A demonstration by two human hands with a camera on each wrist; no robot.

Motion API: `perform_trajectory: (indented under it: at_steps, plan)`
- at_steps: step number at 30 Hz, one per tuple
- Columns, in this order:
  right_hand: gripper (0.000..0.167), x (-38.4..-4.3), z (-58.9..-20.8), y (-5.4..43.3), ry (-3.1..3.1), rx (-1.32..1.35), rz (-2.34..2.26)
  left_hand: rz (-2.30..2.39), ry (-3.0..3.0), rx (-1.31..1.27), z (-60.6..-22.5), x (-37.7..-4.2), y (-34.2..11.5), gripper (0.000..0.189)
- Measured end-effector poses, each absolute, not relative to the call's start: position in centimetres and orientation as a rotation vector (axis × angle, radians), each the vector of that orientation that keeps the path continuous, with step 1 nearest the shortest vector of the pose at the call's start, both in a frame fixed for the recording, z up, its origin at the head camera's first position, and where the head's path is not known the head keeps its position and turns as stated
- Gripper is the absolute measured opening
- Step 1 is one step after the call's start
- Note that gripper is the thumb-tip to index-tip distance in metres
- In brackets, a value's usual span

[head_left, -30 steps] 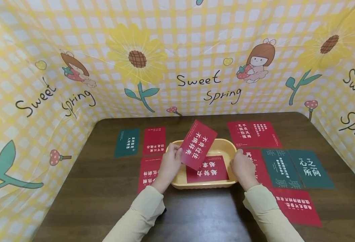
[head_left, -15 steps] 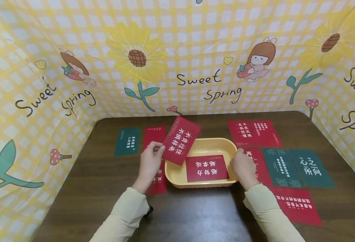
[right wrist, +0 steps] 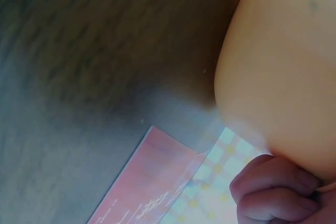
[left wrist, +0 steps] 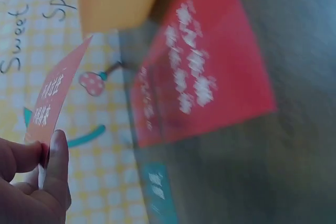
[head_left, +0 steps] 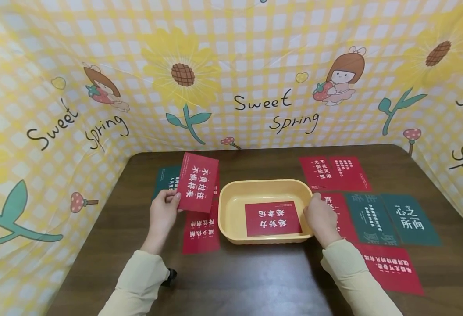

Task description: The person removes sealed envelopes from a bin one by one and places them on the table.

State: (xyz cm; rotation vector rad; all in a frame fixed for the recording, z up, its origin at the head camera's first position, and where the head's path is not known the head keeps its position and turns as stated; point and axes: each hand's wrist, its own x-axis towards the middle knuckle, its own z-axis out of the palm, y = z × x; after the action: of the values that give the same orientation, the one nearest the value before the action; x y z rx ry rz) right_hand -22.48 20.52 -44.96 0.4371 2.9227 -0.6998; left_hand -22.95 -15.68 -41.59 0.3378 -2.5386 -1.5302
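Observation:
My left hand (head_left: 163, 213) pinches a red card (head_left: 198, 183) with white writing by its lower left edge. The card is raised and overlaps a teal card (head_left: 165, 180) and a red card lying behind it in the head view. In the left wrist view, thumb and fingers pinch the held card (left wrist: 55, 90) at its bottom end. My right hand (head_left: 321, 218) grips the right rim of a yellow plastic basin (head_left: 231, 198). Inside the basin lies another red card (head_left: 272, 218). In the right wrist view, curled fingers (right wrist: 273, 187) sit at the basin's wall (right wrist: 278, 77).
Left of the basin lies a red card (head_left: 201, 232) on the dark wooden table (head_left: 231, 281). Several red and teal cards, among them a teal card (head_left: 411, 218), lie right of the basin. A checked yellow cloth (head_left: 271, 52) hangs around the table.
My left hand has carried the red card leftward from over the basin to above the cards on the left. The right hand has stayed at the basin's rim.

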Motion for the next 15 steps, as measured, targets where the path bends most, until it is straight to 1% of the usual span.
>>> perform_trajectory:
  at_steps: [5,9,15]
  plan:
    - [0.03,-22.5,-45.1,20.7,2.91,0.434,-0.717,-1.418,-2.666,0.359,-42.6,-22.6,-17.8,0.034]
    - [0.03,-22.6,-45.2,20.7,2.905,0.443,-0.71,-1.421,-2.743,0.368,-43.1,-22.2,-19.8,0.033]
    - [0.031,-22.6,-45.2,20.8,2.902,0.452,-0.699,-1.363,-2.888,0.475,-43.3,-21.6,-23.0,0.036]
